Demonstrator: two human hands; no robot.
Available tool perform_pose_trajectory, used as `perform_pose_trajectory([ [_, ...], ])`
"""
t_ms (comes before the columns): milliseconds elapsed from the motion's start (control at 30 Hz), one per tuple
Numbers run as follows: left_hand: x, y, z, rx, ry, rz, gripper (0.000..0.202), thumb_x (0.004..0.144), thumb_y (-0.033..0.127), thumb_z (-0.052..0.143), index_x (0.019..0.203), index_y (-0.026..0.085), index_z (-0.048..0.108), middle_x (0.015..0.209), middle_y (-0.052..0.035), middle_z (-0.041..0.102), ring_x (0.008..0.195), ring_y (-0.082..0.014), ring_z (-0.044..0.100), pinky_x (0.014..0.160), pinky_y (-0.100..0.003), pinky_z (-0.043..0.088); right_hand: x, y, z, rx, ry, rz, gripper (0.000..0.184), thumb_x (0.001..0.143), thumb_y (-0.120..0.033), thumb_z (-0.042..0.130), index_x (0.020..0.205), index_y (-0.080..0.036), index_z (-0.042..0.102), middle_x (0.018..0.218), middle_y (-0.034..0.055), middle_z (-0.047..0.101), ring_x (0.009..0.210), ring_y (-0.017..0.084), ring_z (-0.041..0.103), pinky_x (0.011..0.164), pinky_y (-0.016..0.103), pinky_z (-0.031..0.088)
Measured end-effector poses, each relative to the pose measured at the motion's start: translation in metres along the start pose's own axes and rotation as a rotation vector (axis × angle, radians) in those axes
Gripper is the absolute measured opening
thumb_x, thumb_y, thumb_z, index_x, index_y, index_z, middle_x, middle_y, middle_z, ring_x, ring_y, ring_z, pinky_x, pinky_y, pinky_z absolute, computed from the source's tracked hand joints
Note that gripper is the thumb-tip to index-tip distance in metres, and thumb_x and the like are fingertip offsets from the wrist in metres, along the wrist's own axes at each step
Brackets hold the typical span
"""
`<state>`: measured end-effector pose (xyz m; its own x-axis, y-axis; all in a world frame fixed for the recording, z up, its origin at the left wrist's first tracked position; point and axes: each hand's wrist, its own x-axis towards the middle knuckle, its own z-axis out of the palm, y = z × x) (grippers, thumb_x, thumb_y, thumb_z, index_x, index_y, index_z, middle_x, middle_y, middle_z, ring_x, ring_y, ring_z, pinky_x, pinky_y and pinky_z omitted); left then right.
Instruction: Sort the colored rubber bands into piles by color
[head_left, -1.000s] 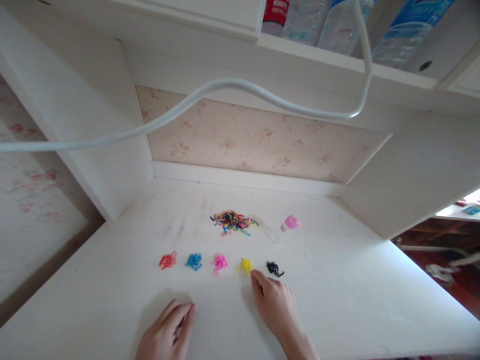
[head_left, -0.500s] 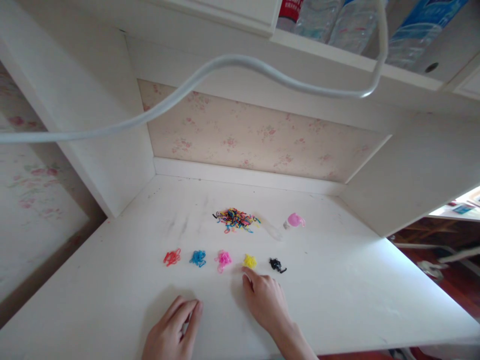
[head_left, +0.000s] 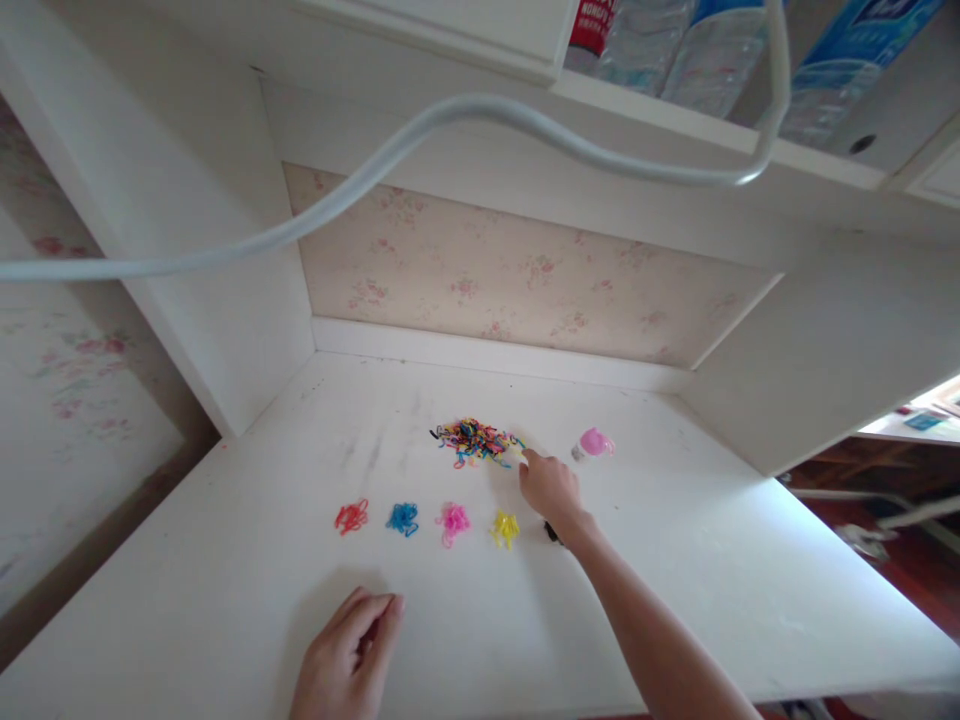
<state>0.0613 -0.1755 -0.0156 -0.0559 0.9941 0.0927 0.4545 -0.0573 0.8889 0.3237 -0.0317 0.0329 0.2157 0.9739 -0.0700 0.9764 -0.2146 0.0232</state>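
Note:
A mixed pile of small coloured rubber bands (head_left: pixel 474 441) lies on the white desk (head_left: pixel 712 580). In front of it sit small sorted heaps in a row: red (head_left: pixel 351 516), blue (head_left: pixel 403 518), pink (head_left: pixel 454 522) and yellow (head_left: pixel 505 527); a black heap (head_left: pixel 551 533) is mostly hidden under my right wrist. My right hand (head_left: pixel 550 485) reaches forward, fingertips at the right edge of the mixed pile, fingers curled together. My left hand (head_left: pixel 347 658) rests flat on the desk near the front edge, fingers loosely together, holding nothing.
A small clear bottle with a pink cap (head_left: pixel 589 445) lies right of the pile. A white cable (head_left: pixel 420 150) hangs across the upper view. Water bottles (head_left: pixel 705 50) stand on the shelf above. White side panels close the desk on both sides.
My right hand has moved from beside the yellow heap forward to the right edge of the mixed pile, covering the black heap. My left hand has stayed put.

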Motion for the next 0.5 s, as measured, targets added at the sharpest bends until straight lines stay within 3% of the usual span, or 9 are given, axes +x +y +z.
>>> perform_pose_trajectory([
  [200,0.002,0.004,-0.002,-0.040,0.050,0.006,0.040,0.087,0.048,0.044,0.063,0.020,0.060,0.059,0.0016,0.050,0.052,-0.0106,0.049,0.051,-0.018,0.040,0.021,-0.007,0.013,-0.046,-0.013,0.018,0.032,0.091,-0.018,0.035,0.105,-0.013,0.064,0.095,0.0189,0.067,0.090,0.028,0.066,0.072,0.036,0.049],
  [367,0.001,0.007,0.000,-0.059,0.071,-0.013,0.040,0.087,0.049,0.044,0.063,0.020,0.059,0.059,0.0013,0.049,0.051,-0.0105,0.047,0.048,-0.018,0.038,0.018,-0.005,0.014,-0.063,-0.021,0.012,0.030,0.087,-0.012,0.037,0.104,-0.011,0.062,0.096,0.0198,0.067,0.090,0.029,0.066,0.071,0.036,0.049],
  [500,0.000,0.006,0.000,-0.078,0.060,-0.018,0.040,0.087,0.049,0.045,0.063,0.020,0.059,0.059,0.0011,0.049,0.052,-0.0107,0.047,0.048,-0.018,0.038,0.007,-0.002,0.010,-0.047,-0.016,0.009,0.030,0.089,-0.016,0.035,0.102,-0.013,0.062,0.094,0.0174,0.068,0.089,0.029,0.066,0.070,0.036,0.047],
])
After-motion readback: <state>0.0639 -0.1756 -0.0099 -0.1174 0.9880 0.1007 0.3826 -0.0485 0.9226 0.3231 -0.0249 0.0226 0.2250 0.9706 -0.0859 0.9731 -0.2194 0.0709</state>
